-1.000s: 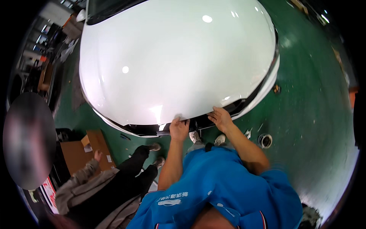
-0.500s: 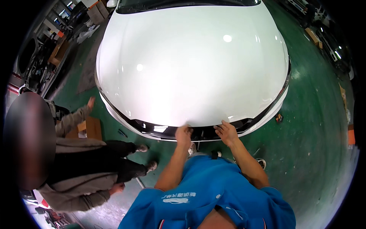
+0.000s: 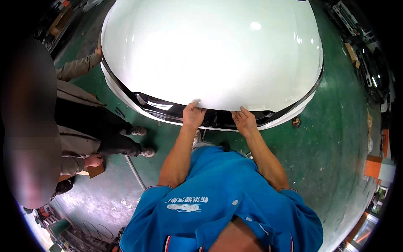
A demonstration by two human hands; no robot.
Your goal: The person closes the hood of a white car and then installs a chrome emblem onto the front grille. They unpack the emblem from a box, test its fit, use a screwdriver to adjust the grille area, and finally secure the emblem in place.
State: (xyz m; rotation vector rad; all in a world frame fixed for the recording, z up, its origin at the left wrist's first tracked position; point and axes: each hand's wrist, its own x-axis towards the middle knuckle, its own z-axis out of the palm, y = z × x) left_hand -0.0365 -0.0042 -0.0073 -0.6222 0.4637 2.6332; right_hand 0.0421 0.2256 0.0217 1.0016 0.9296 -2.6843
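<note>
A white car hood point(image 3: 210, 54) stretches out in front of me, its front lip standing above a dark gap over the white bumper point(image 3: 126, 101). My left hand point(image 3: 193, 116) grips that lip a little left of the middle, fingertips on the white paint and the rest of the fingers partly hidden. To its right, my right hand point(image 3: 245, 122) holds the same lip, with its other fingers hanging below the edge. Black trim point(image 3: 220, 119) shows between my hands.
At left, a co-worker's hand point(image 3: 99, 51) touches the hood's side edge; their shoes point(image 3: 142, 143) stand near the bumper. A small tool point(image 3: 297, 122) lies on the green floor at right. Cardboard boxes point(image 3: 95, 169) sit behind the co-worker. Car parts point(image 3: 372, 71) line the right side.
My view has shifted, so the hood sits higher in the picture. My left hand has moved from above the gap onto the lip. The co-worker's raised hand has come to the hood's side.
</note>
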